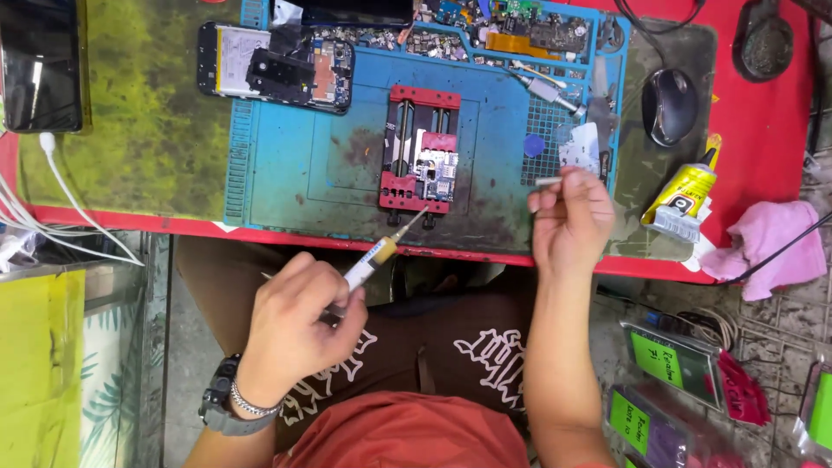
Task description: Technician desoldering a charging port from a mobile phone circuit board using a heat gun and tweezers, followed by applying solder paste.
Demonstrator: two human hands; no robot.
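Observation:
My left hand (pixel 299 312) grips a syringe (pixel 374 257) with yellowish paste, its needle tip pointing up at a small circuit board (pixel 431 167). The board is clamped in a red holder (pixel 419 149) on a blue work mat (pixel 303 156). My right hand (pixel 570 221) is curled around a thin silver tool (pixel 548 181), just right of the holder, above the table's near edge.
An opened phone (pixel 276 68) lies at the mat's upper left, loose parts (pixel 511 30) along its top. A mouse (pixel 669 106), a yellow glue tube (pixel 683 201) and a pink cloth (pixel 774 247) sit on the right. White cables (pixel 61 208) hang at left.

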